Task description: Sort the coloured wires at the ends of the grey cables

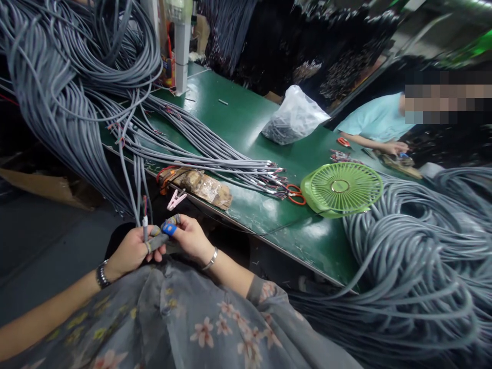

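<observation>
My left hand [132,251] is closed around a grey cable [145,233], whose end points up with a white band and thin dark and reddish wires. Close beside it, my right hand [192,240] pinches thumb against forefinger; whatever lies between them is too small to make out. Blue tape wraps the right thumb, and greyish coverings sit on fingers of both hands. Just beyond the hands, a pink clothes peg [177,200] stands at the table edge by a tape-wrapped block [203,187]. Grey cables [230,165] with stripped ends lie across the green table [238,123].
Large grey cable bundles hang at the left [57,97] and heap at the right [415,256]. A green fan [340,187], orange-handled scissors [295,195] and a filled plastic bag [294,118] are on the table. Across it, a person in a light-blue shirt [372,120] works.
</observation>
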{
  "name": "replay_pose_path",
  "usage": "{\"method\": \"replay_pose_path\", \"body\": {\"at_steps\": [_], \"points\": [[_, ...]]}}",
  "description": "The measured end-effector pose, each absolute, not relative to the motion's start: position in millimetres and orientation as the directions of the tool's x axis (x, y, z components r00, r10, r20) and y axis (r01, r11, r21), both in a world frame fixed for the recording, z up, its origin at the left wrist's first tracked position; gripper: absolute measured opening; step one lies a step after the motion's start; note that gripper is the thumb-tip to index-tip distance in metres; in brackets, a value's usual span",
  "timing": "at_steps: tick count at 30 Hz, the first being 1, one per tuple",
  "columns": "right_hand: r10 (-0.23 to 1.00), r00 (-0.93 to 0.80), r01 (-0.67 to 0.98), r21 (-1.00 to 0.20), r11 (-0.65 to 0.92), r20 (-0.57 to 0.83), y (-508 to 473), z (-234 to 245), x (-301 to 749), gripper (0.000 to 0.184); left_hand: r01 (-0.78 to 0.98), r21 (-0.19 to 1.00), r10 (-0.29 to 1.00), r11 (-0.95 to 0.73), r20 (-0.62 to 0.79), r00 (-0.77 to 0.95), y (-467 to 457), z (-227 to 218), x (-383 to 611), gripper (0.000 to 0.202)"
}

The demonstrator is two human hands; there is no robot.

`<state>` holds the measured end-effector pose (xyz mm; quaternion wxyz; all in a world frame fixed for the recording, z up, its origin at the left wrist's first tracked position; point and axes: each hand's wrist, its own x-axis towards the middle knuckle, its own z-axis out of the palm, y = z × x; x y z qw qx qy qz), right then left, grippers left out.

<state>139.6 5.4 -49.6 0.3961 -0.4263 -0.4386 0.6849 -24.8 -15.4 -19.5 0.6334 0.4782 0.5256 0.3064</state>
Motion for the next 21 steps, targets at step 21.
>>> {"method": "replay_pose_path", "body": {"at_steps": [21], "points": [[0.872,-0.384,-0.236,-0.881,-0.411,-0.304,7.6,-43.6,142.6,0.041,-0.098,0.910,0.915,0.404,-0.401,0.049,-18.3,-16.0,-21.8,0.044]]}}
